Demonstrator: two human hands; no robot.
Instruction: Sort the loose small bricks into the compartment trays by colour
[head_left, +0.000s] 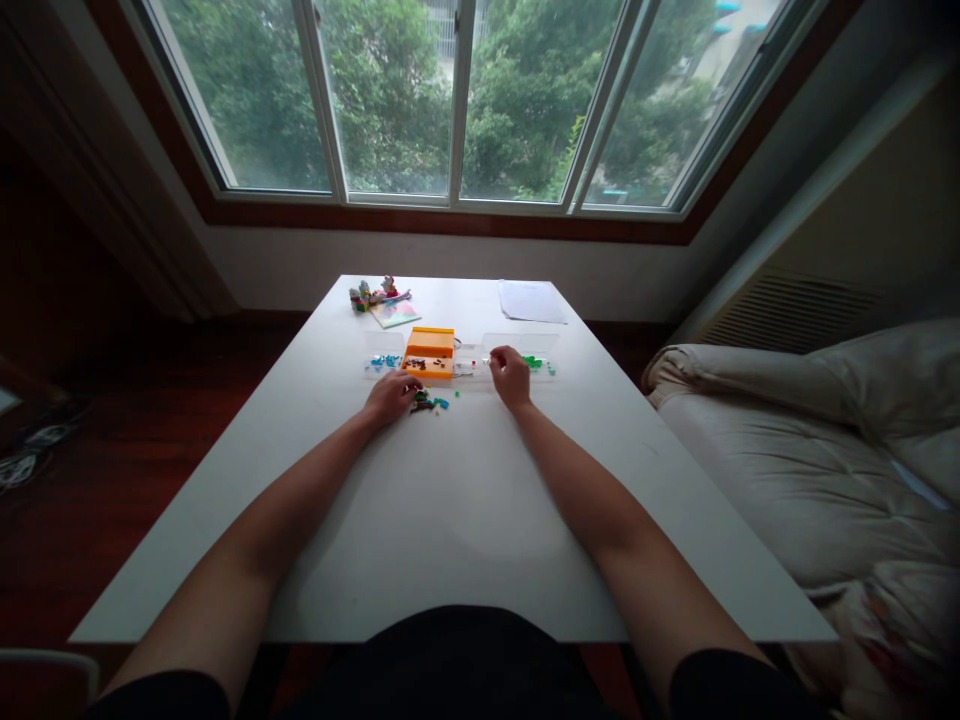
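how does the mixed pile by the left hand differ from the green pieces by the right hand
The mixed pile shows several colours; the green pieces look one colour. The mixed pile lies on the white table; the green pieces sit in a clear container. Both are groups of small pieces.

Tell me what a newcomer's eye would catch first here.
Probably the orange box, bright against the white table, toward its far end. Next, the mixed pieces in front of the box, beside the left hand, and the green pieces just right of the right hand.
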